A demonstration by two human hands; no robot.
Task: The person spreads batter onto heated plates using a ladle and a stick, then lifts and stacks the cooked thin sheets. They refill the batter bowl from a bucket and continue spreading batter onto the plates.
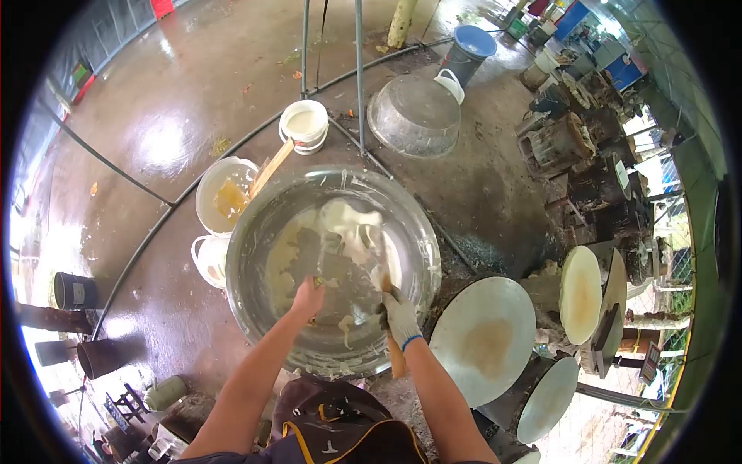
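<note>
batter (pixel 352 232) lies in one big metal basin (pixel 255 255) at centre. left hand (pixel 307 298) dips inside, fingers hidden; gloved right hand (pixel 399 315) has fingers wrapped round one wooden paddle (pixel 382 271), its blade smeared over. two white buckets (pixel 228 193) sit far left.

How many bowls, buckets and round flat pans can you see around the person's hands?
Metal bowls: 2, the big bowl with batter that both hands reach into, and the upturned bowl behind it.
White buckets: 3, the far bucket, the bucket with yellow liquid and the small bucket.
Round flat pans: 4, at and.
Total: 9
</note>
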